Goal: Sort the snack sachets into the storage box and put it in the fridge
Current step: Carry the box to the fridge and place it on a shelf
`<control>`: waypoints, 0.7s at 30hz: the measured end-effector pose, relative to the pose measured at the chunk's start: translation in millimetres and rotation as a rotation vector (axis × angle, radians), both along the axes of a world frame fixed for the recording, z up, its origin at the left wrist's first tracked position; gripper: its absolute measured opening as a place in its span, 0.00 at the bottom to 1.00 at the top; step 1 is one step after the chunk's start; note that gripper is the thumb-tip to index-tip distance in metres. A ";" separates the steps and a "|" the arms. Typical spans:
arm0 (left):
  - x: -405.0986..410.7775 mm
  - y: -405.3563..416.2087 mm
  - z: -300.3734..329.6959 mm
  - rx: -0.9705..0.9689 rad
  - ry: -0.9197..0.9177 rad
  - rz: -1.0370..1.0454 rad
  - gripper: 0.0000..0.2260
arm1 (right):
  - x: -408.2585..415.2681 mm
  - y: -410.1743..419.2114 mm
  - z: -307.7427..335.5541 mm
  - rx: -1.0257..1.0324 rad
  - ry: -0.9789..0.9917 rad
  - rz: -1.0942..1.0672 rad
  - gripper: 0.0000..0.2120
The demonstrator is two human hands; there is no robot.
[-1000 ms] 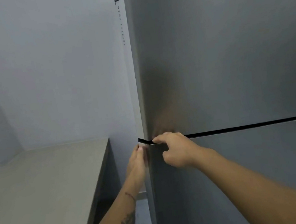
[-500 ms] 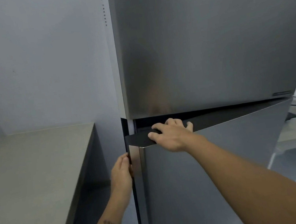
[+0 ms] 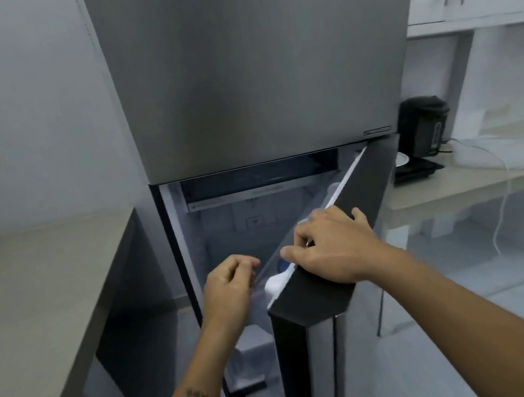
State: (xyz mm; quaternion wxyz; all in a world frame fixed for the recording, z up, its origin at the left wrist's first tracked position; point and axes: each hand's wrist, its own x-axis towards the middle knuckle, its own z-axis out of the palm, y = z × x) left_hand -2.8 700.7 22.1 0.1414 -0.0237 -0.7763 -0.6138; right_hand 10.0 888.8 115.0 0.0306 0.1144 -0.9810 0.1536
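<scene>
Now right hand [image 3: 332, 249] grips fridge door [image 3: 348, 192].

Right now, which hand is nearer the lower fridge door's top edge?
Right. The right hand rests on the lower door's top edge; the left hand hovers just inside the opening, beside it.

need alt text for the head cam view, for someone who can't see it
A person's right hand grips the top edge of the half-open lower fridge door, with the left hand loosely curled beside it, holding nothing. The upper door is shut; no storage box is visible.
</scene>
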 end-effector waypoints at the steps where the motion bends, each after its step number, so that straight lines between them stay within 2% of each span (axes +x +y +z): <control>1: -2.3 18.9 -1.4 -0.067 0.025 -0.033 0.10 | 11.2 17.2 -0.2 0.012 -0.001 -0.023 0.17; 3: -5.6 59.0 -3.7 -0.234 0.063 -0.131 0.09 | 29.2 54.5 -2.0 0.057 -0.008 -0.081 0.19; 7: -12.3 132.1 -13.2 -0.464 0.059 -0.345 0.10 | 51.2 125.5 3.3 0.172 -0.160 -0.193 0.38; 10: -12.1 168.0 -18.0 -0.595 0.181 -0.395 0.12 | 55.1 175.9 11.4 0.213 -0.277 -0.247 0.43; 13: -9.8 197.8 -21.0 -0.758 0.334 -0.460 0.15 | 56.2 213.1 12.5 0.248 -0.282 -0.326 0.42; 16: -9.8 230.9 -18.3 -0.907 0.476 -0.535 0.17 | 55.1 231.1 -2.1 0.383 -0.174 -0.429 0.39; 18: -8.7 252.2 -7.2 -0.959 0.481 -0.638 0.19 | 58.3 244.9 -11.3 0.497 -0.067 -0.470 0.38; 21: -11.7 279.1 12.1 -1.056 0.422 -0.786 0.23 | 64.4 275.5 -9.3 0.449 0.003 -0.498 0.36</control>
